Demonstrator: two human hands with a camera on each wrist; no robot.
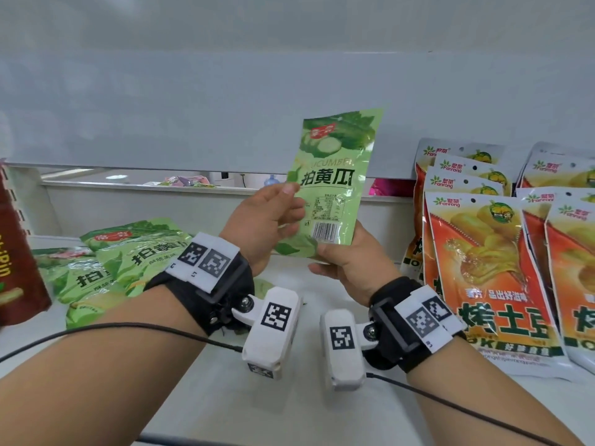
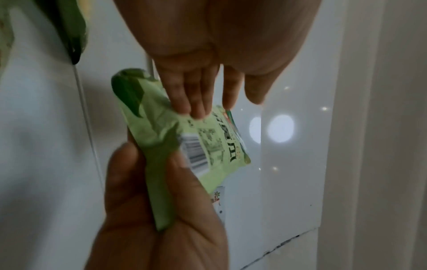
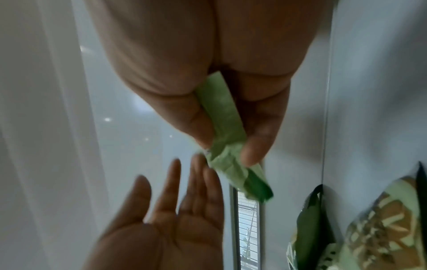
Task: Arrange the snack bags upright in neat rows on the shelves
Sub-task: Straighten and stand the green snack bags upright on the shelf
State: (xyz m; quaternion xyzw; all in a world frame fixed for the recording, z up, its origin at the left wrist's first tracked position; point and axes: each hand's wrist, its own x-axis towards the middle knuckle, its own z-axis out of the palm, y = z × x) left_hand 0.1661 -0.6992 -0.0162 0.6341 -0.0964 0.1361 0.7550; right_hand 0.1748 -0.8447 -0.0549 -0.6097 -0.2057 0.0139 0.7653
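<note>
Green cucumber bag [image 1: 331,185], orange bags [image 1: 483,272]

A glossy white shelf board [image 1: 225,397] runs beneath a pale grey-white back panel [image 1: 193,101]; through the gap behind, a blue water jug [image 1: 272,180] stands in a bright room.

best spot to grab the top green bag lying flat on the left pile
Pinch the top green bag at its upper sealed edge, coming from above and behind. It lies flat, label up, overlapping another bag, so that thin flat seam is the free part, and lifting there swings it upright.
</note>
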